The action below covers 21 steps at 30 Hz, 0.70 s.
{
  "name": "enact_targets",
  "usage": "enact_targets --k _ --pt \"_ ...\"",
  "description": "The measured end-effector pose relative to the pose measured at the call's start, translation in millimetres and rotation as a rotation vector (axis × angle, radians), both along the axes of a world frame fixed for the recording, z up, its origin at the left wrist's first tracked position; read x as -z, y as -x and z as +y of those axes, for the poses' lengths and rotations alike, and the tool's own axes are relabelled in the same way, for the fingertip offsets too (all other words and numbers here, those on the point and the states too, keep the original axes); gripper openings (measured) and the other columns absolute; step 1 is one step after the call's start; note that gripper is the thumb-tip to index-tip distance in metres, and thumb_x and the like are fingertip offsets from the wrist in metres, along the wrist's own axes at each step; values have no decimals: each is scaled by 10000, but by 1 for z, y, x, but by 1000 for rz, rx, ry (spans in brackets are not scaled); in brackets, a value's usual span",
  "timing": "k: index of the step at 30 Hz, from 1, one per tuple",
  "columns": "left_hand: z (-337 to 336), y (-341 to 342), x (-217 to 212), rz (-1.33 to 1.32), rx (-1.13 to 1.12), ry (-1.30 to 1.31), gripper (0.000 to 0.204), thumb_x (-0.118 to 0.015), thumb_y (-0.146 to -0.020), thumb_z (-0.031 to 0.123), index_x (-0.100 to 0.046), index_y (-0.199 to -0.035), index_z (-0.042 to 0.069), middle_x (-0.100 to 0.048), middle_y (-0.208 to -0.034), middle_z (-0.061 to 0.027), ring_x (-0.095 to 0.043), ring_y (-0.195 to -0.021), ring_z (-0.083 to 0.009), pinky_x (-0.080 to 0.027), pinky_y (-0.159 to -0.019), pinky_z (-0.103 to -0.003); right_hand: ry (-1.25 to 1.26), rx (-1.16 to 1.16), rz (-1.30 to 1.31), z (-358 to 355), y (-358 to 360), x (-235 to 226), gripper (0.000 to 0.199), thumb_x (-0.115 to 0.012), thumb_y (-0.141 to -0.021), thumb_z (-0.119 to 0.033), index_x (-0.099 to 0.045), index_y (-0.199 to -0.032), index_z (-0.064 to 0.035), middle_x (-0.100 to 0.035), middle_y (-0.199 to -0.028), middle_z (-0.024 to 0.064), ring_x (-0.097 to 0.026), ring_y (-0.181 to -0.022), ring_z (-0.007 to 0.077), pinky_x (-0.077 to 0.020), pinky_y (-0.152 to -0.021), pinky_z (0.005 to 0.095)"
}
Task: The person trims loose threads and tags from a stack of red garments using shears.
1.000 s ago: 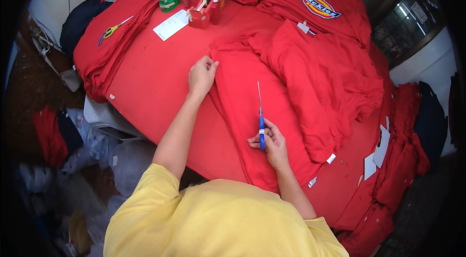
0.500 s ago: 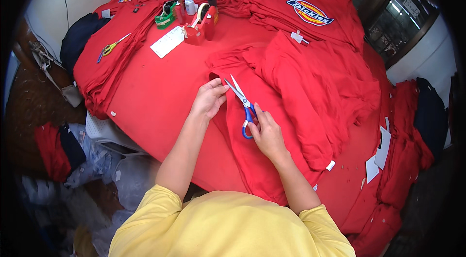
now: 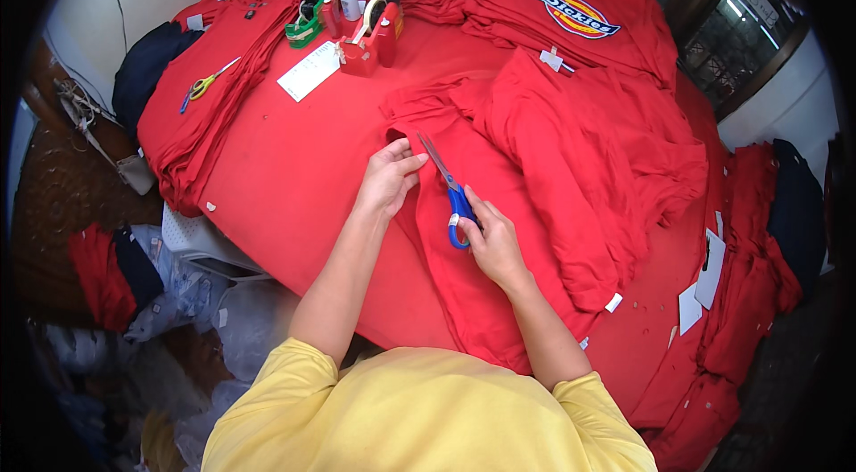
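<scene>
A red garment lies spread over the red-covered table. My left hand presses flat on its near left edge, fingers apart. My right hand grips blue-handled scissors whose blades point up and left toward my left fingertips, lying over the cloth. The scissors' blades look nearly closed.
Stacks of red shirts with logo patches line the far side and left. Yellow-handled scissors, a white paper slip, red tape dispensers and a green one sit at the back. White tags lie at the right.
My right hand swung the scissors from upright beside the garment to angled toward my left hand, and both hands came closer together on the cloth. The view shifted slightly.
</scene>
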<state>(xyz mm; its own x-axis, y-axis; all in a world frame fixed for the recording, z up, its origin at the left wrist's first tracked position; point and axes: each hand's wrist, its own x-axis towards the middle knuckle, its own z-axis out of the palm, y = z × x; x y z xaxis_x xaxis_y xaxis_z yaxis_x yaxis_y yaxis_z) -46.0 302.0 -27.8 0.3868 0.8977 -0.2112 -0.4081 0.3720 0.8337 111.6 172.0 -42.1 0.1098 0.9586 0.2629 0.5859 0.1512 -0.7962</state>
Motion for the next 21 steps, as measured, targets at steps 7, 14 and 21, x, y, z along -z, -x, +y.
enact_targets --k 7,14,21 --pt "3 5 0 16 25 -22 363 -574 -864 -37 -541 -1221 23 -619 -1110 -53 -599 -1007 -146 -486 -888 -334 147 -7 171 2 3 -7 457 -576 -884 -80 -483 -1314 40 -573 -815 169 -598 -700 264 -474 -678 363" --pt "0 8 -9 91 64 -34 419 -577 -860 -43 -505 -1268 23 -623 -1094 -58 -606 -985 -147 -492 -865 -320 74 -17 119 16 3 -4 449 -577 -883 -87 -495 -1310 27 -590 -827 165 -600 -709 265 -479 -691 367" --pt "14 9 1 33 -26 9 385 -578 -862 -25 -533 -1242 15 -633 -1079 -64 -591 -997 -139 -472 -881 -314 260 -4 273 16 2 -9 441 -576 -887 -76 -500 -1311 18 -593 -834 143 -594 -697 198 -479 -648 337"
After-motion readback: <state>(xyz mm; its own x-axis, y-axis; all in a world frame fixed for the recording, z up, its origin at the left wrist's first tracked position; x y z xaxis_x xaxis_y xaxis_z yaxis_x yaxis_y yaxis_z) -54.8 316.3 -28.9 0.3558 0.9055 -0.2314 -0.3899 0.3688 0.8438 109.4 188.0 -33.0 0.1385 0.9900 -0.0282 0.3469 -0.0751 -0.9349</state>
